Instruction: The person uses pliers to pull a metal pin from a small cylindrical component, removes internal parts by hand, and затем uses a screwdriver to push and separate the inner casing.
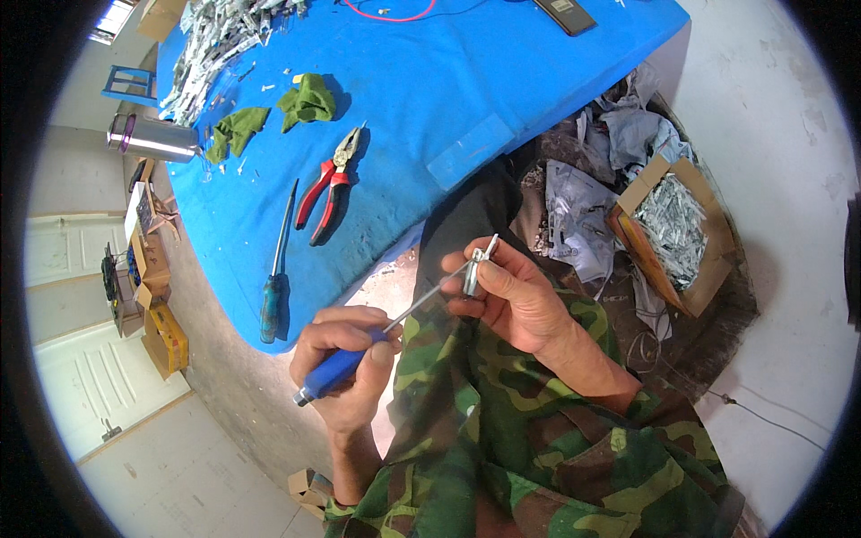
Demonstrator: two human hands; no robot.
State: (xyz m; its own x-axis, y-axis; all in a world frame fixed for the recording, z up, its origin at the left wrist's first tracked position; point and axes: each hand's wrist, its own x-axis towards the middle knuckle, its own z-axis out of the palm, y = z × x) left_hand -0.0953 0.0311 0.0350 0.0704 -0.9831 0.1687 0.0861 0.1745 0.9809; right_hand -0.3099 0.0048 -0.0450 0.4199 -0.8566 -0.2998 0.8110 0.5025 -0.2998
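My left hand (345,363) is closed round the blue handle of a screwdriver (339,366). Its thin metal shaft slants up and to the right. In the fingers of my right hand (520,300) is a small silvery metal part (473,273) with a narrow pin sticking out of its top. The shaft's tip meets this part, though my fingers partly cover the contact. Both hands are above my lap, just off the table's near edge. On the table lie red-handled combination pliers (330,186) and a second screwdriver (279,260) with a teal handle.
A blue-covered table (404,134) bears a heap of silvery parts (211,54), two green cloths (307,100), a steel cylinder (152,137) and a dark phone (567,14). To the right, a cardboard box (659,179) of similar parts stands among plastic bags (578,211).
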